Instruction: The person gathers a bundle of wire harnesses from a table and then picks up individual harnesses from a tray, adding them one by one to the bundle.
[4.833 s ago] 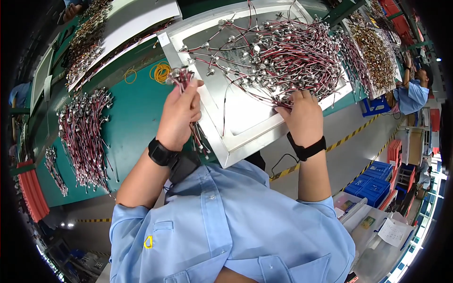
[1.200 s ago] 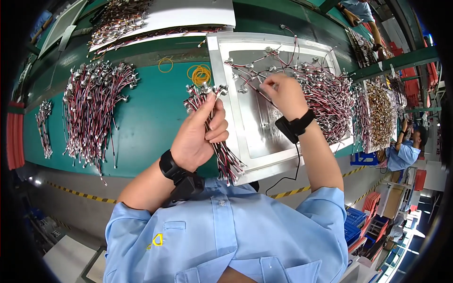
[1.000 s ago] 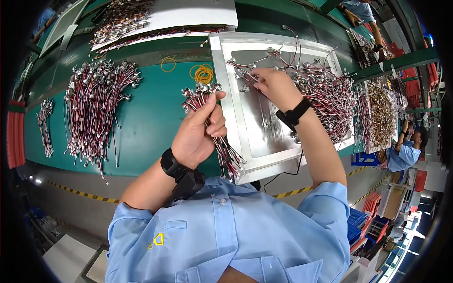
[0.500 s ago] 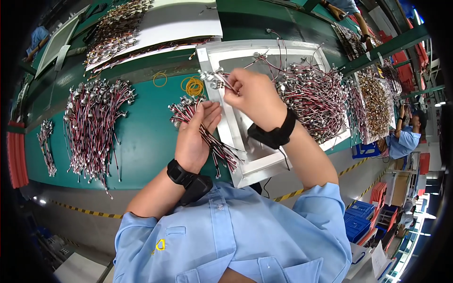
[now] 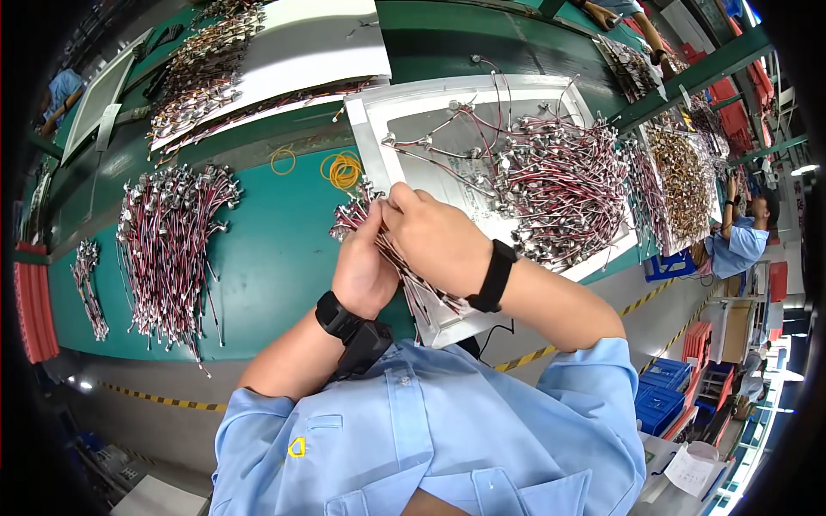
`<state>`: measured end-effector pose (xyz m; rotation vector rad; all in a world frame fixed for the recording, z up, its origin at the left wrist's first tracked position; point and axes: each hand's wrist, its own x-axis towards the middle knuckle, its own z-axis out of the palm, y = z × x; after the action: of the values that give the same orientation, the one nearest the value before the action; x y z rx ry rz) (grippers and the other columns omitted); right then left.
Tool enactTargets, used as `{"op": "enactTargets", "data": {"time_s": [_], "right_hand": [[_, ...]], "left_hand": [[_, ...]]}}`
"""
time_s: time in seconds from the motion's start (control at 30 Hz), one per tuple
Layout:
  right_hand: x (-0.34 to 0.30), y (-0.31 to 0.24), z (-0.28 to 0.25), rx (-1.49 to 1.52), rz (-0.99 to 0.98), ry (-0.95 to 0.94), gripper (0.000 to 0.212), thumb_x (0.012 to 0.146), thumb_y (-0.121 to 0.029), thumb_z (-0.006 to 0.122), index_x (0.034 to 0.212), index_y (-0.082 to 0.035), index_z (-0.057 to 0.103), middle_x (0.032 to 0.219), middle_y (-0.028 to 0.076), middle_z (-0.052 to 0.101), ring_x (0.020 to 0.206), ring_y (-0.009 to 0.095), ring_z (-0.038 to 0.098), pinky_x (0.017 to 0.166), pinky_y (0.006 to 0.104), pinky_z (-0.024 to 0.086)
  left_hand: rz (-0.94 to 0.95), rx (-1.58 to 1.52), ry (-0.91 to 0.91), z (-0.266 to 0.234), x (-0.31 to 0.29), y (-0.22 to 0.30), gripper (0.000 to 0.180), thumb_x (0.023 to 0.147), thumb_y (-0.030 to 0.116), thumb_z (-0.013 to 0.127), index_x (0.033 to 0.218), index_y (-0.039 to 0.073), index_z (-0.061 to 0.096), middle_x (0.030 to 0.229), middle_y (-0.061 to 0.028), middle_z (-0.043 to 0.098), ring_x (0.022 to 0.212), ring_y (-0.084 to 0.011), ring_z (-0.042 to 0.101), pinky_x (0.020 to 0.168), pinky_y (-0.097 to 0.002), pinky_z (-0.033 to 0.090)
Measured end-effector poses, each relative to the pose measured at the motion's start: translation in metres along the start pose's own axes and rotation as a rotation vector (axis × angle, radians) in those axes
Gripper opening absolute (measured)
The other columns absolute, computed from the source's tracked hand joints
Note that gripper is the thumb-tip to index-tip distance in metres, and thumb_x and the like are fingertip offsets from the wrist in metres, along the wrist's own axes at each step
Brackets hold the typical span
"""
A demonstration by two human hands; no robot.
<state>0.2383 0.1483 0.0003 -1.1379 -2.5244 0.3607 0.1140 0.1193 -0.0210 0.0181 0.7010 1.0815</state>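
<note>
L grip [image 5: 366, 268] wrapped round the wire bundle [image 5: 348, 220], tails trailing down-right over the near-L corner of the metal tray [image 5: 368, 138]. R grip [image 5: 437, 243] now up against L, fingers bunched at the bundle's heads; tips hidden, can't tell what they pinch. 0.5 s ago R was apart, pinching a few wires over the tray's L rim, & L palm was half spread. Wire pile [image 5: 568, 185] on tray's R side, approx unchanged; few stray wires [image 5: 476, 153] upper L of it. Green bench [image 5: 275, 275]: yellow bands [image 5: 342, 170] just L of tray, big wire stack [image 5: 168, 258] further L, small stack [image 5: 89, 288] at far L. Beyond: white board [image 5: 327, 36] w/ more wires; co-worker [image 5: 738, 241] far R.
</note>
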Motion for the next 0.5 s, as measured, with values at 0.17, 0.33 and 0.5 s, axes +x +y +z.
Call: {"op": "enactTargets", "data": {"time_s": [0.17,0.33,0.5], "right_hand": [[0.041,0.08,-0.043,0.074,0.392,0.023,0.031,0.077,-0.027,0.067,0.087,0.002,0.067,0.092,0.017,0.062,0.082,0.031,0.061,0.076,0.0344,0.049],[0.04,0.181,-0.021,-0.493,0.554,-0.04,0.036,0.073,-0.036,0.069,0.086,-0.002,0.067,0.084,0.013,0.065,0.078,0.032,0.062,0.074,0.0368,0.049],[0.06,0.17,-0.016,-0.04,0.514,-0.068,0.031,0.071,-0.028,0.069,0.083,0.001,0.064,0.078,0.015,0.064,0.078,0.032,0.062,0.075,0.0368,0.048]], "left_hand": [[0.11,0.054,-0.006,-0.035,0.006,0.008,0.021,0.098,0.025,0.043,0.099,0.007,0.053,0.079,0.0002,0.053,0.062,-0.0105,0.045,0.06,-0.0266,0.04],[0.075,0.025,-0.065,-0.03,-0.003,0.015,0.018,0.098,0.023,0.044,0.095,0.006,0.05,0.068,0.0024,0.042,0.055,-0.0081,0.036,0.053,-0.0238,0.034],[0.114,0.032,-0.027,-0.036,-0.007,0.02,0.016,0.097,0.022,0.044,0.096,0.007,0.05,0.067,0.0034,0.039,0.054,-0.0064,0.034,0.05,-0.0221,0.031]]}}
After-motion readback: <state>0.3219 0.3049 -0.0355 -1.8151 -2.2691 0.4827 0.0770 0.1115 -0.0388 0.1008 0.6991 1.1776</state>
